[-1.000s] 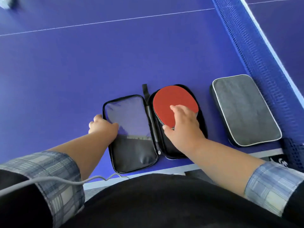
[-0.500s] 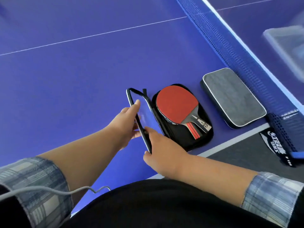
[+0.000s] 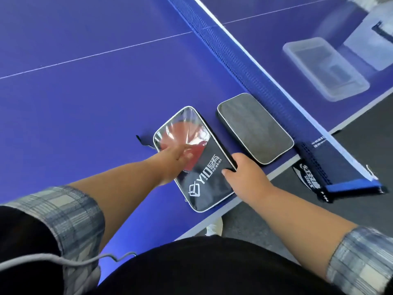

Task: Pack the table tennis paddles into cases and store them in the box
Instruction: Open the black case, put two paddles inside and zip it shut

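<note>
A black paddle case (image 3: 204, 179) with a clear window and white logo lies folded shut near the table's front edge. The red paddle (image 3: 187, 133) shows through the window. My left hand (image 3: 176, 156) rests flat on the lid, fingers spread over the window. My right hand (image 3: 244, 171) grips the case's right edge with thumb and fingers. A second case (image 3: 255, 126), grey-topped and closed, lies just to the right. The clear plastic box (image 3: 325, 69) stands beyond the net on the far half of the table.
The blue net (image 3: 251, 67) runs diagonally between the cases and the box, its clamp (image 3: 350, 186) at the table edge. The case's strap (image 3: 144, 143) trails left. A dark floor lies beyond the table edge at the right.
The lid, held upright half a second ago, has been folded down over the red paddle. My left hand now lies on top of it and my right hand has moved to the case's right edge.
</note>
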Available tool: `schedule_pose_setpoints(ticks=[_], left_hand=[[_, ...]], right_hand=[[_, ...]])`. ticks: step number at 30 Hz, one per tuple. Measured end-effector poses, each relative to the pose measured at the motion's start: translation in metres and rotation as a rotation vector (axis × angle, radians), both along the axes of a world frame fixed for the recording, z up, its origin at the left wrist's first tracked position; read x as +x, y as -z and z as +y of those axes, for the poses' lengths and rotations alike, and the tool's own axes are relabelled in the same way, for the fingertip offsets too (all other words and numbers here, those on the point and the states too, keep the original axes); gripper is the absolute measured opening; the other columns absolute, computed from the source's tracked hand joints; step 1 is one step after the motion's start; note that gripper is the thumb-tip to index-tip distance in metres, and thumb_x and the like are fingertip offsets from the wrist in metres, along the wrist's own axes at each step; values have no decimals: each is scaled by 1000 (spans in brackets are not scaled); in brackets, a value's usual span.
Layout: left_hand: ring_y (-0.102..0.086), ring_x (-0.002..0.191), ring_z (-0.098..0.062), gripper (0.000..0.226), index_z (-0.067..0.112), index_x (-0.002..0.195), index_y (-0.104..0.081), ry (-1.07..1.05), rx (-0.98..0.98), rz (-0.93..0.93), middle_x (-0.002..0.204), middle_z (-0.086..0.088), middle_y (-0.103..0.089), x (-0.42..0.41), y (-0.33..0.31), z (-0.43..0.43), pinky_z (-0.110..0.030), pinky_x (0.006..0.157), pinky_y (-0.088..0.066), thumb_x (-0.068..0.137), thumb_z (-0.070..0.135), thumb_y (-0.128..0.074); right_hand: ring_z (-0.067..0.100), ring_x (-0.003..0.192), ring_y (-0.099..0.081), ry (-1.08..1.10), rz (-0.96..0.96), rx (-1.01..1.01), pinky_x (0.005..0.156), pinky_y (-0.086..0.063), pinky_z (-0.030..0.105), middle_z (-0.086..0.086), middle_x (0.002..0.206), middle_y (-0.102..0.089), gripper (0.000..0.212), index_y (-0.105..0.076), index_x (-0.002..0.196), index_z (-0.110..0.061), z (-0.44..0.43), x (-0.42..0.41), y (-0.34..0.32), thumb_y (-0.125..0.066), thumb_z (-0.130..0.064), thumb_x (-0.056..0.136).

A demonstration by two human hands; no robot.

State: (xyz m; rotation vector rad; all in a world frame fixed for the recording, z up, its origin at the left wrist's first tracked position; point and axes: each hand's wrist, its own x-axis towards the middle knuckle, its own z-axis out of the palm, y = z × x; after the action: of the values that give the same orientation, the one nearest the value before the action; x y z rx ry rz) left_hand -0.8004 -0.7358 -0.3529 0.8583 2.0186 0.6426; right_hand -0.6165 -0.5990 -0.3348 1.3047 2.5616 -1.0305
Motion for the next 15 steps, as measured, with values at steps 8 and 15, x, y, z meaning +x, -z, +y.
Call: schedule_pose_setpoints(ticks=[8,15], left_hand=[[-32,139,-24,42,44,142,-41,326,-108,539,151,7,-39,-12,43,67,-47,112,-30,102,35,-37],[0,151,-22,57,39,153,-19,394,-88,716,164,3,-9,-22,58,116,-43,119,-2,100,41,-39]], right_hand=[[20,79,-56,93,-70,-175,70,-39,30,1,100,-61,17,-58,114,-21,52,-5,57,-57,-29,99],[21,92,-55,126,-60,-262,77,-36,30,-7,93,-54,22,-54,123,-20,68,-5,85,-49,-29,103]])
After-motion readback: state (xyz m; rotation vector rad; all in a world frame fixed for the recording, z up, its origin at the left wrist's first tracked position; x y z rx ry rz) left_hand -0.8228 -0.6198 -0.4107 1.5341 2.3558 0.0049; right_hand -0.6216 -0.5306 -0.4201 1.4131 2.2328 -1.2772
